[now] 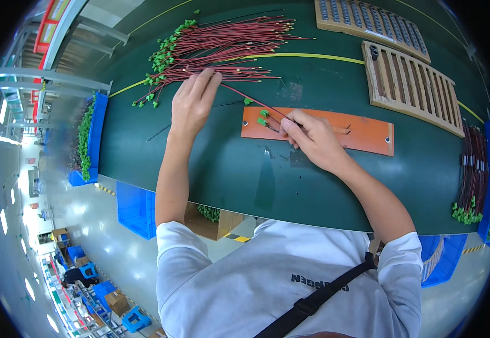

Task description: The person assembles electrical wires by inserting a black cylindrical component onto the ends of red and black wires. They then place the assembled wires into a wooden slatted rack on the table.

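A thin dark-red wire (253, 101) runs slantwise between my hands. My left hand (193, 106) pinches its upper left end at the near edge of a pile of such wires (228, 46). Closed on the wire's other part, my right hand (317, 141) is over a long orange board (369, 134). Two green connectors (264, 117) show on the board just left of those fingers, and thin wire ends stick out on their right. The right fingers cover the middle of the board. Bright green connectors (163, 56) cluster at the pile's left end.
A slotted tan rack (417, 84) lies at the right, with a tray of round grey parts (372, 25) beyond. Bundled wires (473, 169) hang over the right end of the green table (228, 169). A blue bin (94, 138) stands at the left; a cardboard box (222, 224) sits below the near edge.
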`<action>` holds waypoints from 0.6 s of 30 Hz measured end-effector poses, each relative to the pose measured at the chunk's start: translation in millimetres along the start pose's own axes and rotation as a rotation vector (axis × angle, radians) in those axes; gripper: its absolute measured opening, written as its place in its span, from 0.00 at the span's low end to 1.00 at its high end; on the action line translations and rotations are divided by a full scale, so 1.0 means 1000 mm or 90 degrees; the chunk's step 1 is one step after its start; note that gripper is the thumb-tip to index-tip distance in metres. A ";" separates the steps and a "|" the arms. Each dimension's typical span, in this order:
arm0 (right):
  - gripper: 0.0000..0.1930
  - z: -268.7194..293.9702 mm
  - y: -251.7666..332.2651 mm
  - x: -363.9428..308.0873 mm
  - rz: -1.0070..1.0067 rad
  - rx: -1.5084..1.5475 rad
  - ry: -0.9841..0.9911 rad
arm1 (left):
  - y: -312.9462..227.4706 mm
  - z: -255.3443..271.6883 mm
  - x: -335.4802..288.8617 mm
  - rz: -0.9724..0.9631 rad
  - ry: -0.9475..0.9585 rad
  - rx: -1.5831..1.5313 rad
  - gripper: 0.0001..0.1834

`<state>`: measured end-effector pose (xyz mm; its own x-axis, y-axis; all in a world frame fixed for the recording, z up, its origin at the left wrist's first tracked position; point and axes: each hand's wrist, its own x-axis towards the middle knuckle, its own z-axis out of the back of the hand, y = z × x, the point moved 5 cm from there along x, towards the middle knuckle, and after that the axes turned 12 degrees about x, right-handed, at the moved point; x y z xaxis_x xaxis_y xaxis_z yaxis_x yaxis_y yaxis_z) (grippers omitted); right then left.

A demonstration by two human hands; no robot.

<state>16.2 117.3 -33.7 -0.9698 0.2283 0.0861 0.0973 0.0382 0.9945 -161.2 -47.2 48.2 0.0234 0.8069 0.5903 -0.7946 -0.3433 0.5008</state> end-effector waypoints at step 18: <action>0.17 0.019 -0.012 0.014 -0.157 0.265 -0.107 | -0.089 -0.004 -0.011 0.679 0.254 -1.095 0.06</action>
<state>5.9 138.6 -45.3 -0.9288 0.3159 -0.1938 -0.0165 0.4872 0.8731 -93.7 -24.0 -5.7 -0.6486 0.7574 -0.0754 -0.0415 -0.1340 -0.9901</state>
